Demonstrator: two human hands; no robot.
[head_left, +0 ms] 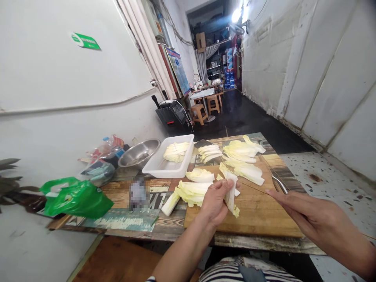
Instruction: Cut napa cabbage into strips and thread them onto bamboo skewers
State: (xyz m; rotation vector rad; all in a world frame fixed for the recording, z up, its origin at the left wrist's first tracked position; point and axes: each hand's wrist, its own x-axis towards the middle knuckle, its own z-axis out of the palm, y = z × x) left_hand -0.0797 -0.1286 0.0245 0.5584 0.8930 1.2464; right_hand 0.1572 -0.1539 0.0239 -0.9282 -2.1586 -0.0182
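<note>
My left hand [215,203] is closed on a pale napa cabbage leaf [230,197], held up over the wooden cutting board [261,221]. My right hand [311,219] pinches a thin skewer [253,188] that points left toward this leaf. Whether its tip has gone into the leaf is hidden by the fingers. More cabbage leaves [195,192] lie left of my left hand, partly on the board. Beyond it are further leaves [242,150] and a row of stacked cabbage pieces [210,152].
A white plastic tray [149,167] holds cabbage on skewers. Left of it are a steel bowl [139,152], plastic bags [101,170] and a green bag [76,197]. A curved metal object [280,184] lies at the board's right edge. Stools [199,113] stand farther back.
</note>
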